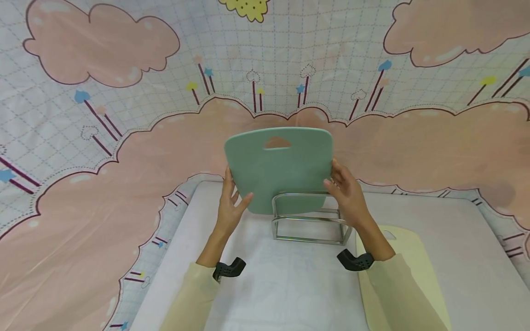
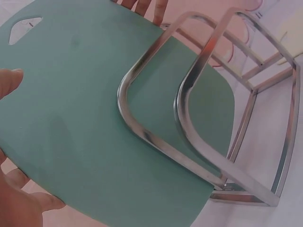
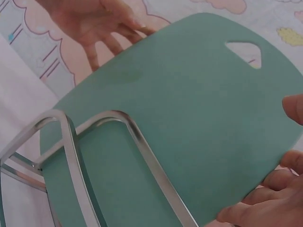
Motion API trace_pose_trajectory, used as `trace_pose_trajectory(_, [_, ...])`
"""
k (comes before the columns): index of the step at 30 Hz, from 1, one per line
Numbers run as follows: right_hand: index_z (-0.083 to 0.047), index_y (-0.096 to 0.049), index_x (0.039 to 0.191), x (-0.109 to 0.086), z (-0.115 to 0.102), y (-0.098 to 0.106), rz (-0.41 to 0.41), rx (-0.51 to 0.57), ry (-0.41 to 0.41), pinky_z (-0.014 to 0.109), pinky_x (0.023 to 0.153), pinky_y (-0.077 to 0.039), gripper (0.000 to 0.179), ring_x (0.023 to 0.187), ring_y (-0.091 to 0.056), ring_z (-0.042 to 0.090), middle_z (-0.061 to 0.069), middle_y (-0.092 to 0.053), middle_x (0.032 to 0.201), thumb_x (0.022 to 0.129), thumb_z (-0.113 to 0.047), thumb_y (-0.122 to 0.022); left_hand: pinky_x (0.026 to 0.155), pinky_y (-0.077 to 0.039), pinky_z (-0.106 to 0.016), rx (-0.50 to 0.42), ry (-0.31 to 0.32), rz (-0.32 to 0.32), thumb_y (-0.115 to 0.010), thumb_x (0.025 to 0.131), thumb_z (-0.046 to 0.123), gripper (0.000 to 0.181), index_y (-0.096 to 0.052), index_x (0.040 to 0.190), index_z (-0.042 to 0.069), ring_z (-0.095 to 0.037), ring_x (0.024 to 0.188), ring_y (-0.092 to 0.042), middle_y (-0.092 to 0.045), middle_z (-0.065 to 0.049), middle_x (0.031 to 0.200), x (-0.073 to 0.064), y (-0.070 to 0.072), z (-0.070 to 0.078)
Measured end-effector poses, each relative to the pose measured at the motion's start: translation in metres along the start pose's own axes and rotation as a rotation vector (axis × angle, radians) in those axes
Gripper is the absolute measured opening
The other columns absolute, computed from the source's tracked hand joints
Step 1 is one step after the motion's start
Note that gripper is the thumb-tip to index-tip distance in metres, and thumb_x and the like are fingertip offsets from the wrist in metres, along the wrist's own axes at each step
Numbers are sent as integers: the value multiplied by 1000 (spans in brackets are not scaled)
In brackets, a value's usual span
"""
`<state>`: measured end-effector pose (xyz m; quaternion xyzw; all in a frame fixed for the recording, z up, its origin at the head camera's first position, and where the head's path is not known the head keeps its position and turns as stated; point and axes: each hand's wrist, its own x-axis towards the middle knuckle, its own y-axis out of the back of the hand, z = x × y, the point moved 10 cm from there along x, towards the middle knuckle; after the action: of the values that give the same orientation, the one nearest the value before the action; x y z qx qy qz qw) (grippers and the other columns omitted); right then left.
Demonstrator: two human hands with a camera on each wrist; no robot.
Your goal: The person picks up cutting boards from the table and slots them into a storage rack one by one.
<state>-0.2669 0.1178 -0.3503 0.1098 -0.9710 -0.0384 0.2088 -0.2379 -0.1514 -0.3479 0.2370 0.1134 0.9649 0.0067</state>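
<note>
A green cutting board (image 1: 285, 170) with a handle slot at its top stands almost upright at the metal wire rack (image 1: 308, 219). Its lower right part lies behind the rack's front hoops; its lower left part sticks out past the rack's side. My left hand (image 1: 230, 209) holds the board's left edge, thumb in front and fingers at the edge and behind. On the right edge, my right hand (image 1: 348, 195) holds it the same way, the thumb (image 3: 294, 109) showing on the front side. Whether the board's bottom touches the rack's base I cannot tell.
A pale yellow cutting board (image 1: 401, 266) lies flat on the white table (image 1: 269, 289), partly under my right forearm. Behind the table hangs a patterned cloth (image 1: 136, 147) with pink clouds. A black wrist camera (image 1: 229, 268) sits at each wrist.
</note>
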Motion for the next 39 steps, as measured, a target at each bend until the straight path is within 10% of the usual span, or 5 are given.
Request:
trace_pose_trajectory(28, [4, -26, 148, -8, -1, 30, 47, 154, 34, 22, 104, -33, 53, 139, -24, 38, 27, -30, 148, 98, 2, -45, 106, -22, -60, -41, -6, -86, -57, 89, -5, 88, 2, 152, 2, -38, 141, -13, -6, -21, 156, 4, -33, 1])
trace_pose_trajectory(39, [0, -29, 148, -14, 4, 43, 64, 60, 14, 19, 101, -36, 52, 136, -31, 38, 26, -36, 145, 99, -3, -47, 106, -21, -61, -55, -34, -98, -57, 87, -6, 87, 1, 152, 0, -35, 142, -12, -8, -21, 156, 8, -43, 4])
